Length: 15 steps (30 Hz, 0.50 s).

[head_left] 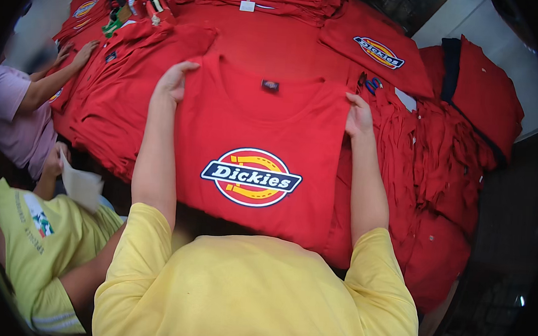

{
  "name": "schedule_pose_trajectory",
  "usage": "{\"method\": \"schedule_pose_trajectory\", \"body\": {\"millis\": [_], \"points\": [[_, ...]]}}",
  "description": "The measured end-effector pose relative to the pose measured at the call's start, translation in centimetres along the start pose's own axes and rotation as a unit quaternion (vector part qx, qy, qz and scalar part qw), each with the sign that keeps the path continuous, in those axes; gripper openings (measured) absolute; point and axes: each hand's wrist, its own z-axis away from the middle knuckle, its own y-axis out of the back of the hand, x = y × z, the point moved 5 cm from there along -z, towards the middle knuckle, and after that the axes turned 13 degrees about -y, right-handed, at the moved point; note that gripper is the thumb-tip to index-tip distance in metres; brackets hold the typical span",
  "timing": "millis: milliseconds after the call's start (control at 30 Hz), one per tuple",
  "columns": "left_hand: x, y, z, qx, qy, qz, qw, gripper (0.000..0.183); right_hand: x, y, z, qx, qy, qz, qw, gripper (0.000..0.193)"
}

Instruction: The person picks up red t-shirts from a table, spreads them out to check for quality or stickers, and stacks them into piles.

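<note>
At 9 o'clock, a co-worker in a pink top [14, 121] rests a hand on a red stack; below, another person in a yellow-green shirt [36, 246] holds a pale paper [82, 186]. Left hand [174, 81], 11 o'clock of centre: fingers curled, pinching the left shoulder of the red T-shirt [259, 130]. Shirt lies flat at centre, oval emblem [251, 177] up, small neck label at 12 o'clock. Right hand [358, 117], 2 o'clock: closed on the right shoulder. Red garment piles [441, 166] at 3 o'clock.
</note>
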Motion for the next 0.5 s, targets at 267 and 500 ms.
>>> {"method": "schedule_pose_trajectory", "body": {"millis": [267, 500], "points": [[-2.9, 3.3, -3.6, -0.034, 0.009, -0.261, 0.965, 0.035, 0.4, 4.7, 0.0, 0.160, -0.055, 0.056, 0.984, 0.046], [0.1, -1.7, -3.4, 0.037, -0.382, -0.781, 0.493, 0.033, -1.2, -2.1, -1.9, 0.383, 0.265, 0.719, 0.516, 0.031]]}}
